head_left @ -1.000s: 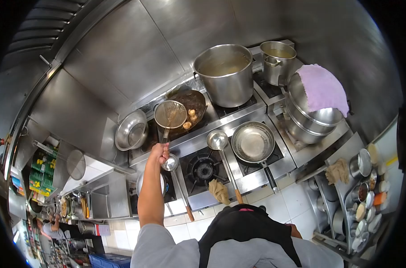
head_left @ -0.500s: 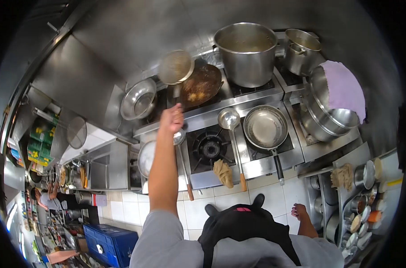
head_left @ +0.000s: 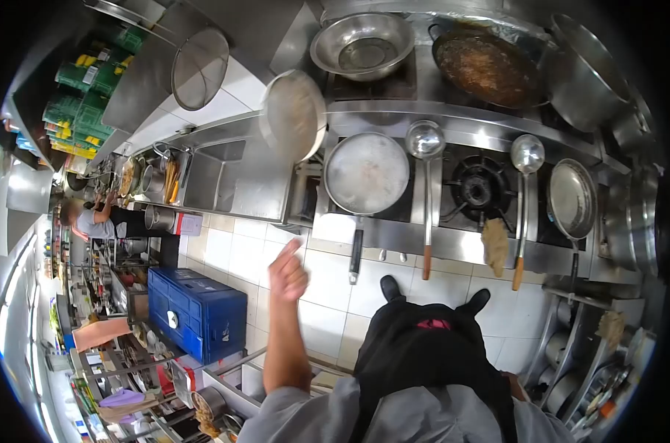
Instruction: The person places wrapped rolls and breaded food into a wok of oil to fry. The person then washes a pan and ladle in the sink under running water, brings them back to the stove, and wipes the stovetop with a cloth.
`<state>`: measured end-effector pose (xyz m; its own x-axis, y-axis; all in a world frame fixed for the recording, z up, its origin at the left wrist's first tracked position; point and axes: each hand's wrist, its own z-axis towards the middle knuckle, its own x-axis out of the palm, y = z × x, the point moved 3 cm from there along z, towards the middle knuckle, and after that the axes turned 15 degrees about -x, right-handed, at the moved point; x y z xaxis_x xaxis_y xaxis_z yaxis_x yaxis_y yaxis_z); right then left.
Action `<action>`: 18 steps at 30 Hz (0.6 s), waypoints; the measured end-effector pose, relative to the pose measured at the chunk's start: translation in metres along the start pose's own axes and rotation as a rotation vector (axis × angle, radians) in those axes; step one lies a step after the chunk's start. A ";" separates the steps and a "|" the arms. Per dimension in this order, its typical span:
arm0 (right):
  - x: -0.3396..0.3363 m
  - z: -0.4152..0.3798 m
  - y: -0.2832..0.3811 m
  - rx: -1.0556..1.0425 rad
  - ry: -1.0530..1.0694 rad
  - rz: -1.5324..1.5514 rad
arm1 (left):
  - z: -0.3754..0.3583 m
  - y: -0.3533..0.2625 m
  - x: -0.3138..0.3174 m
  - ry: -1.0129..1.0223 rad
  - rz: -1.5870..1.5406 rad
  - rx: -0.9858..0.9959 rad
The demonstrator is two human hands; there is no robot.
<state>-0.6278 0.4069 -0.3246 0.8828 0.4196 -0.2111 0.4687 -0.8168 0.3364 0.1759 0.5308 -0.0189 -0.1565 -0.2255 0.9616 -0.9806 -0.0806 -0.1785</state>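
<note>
Clearly, in the head view, the person's left hand (head_left: 288,276) is raised over the tiled floor (head_left: 324,292), its grip closed with the fingers curled round the handle of a strainer (head_left: 294,116). Motion blur hides much of that handle. The strainer's round mesh is tilted in the air near the right end of the sink (head_left: 224,173), beside a pan of white, foamy liquid (head_left: 366,173) on the stove (head_left: 453,242). The right hand cannot be seen, so its grip cannot be told.

Right of the foamy pan lie two ladles, the nearer one (head_left: 426,140) and the farther one (head_left: 527,153), with an open burner (head_left: 477,188) and a tan cloth (head_left: 495,249) between them. A frying pan (head_left: 572,199) sits beyond. Along the back are a metal basin (head_left: 362,46), a wok of brown liquid (head_left: 487,68) and a large pot (head_left: 587,77). A blue box (head_left: 196,314) stands on the floor to the left, and another person (head_left: 95,220) is farther off.
</note>
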 end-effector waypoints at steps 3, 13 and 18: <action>0.038 -0.033 -0.007 0.058 0.028 0.022 | -0.092 -0.078 -0.028 -0.482 0.196 0.192; 0.039 -0.004 -0.043 0.059 0.113 0.311 | -0.060 -0.414 -0.235 -2.215 2.124 0.272; 0.064 -0.058 0.001 0.037 -0.136 0.138 | -0.010 -0.438 -0.268 -2.278 2.112 -0.066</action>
<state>-0.5696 0.4558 -0.2849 0.9252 0.2475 -0.2878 0.3399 -0.8778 0.3377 0.6460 0.6363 -0.1965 0.1024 0.2240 -0.9692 -0.1925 0.9604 0.2017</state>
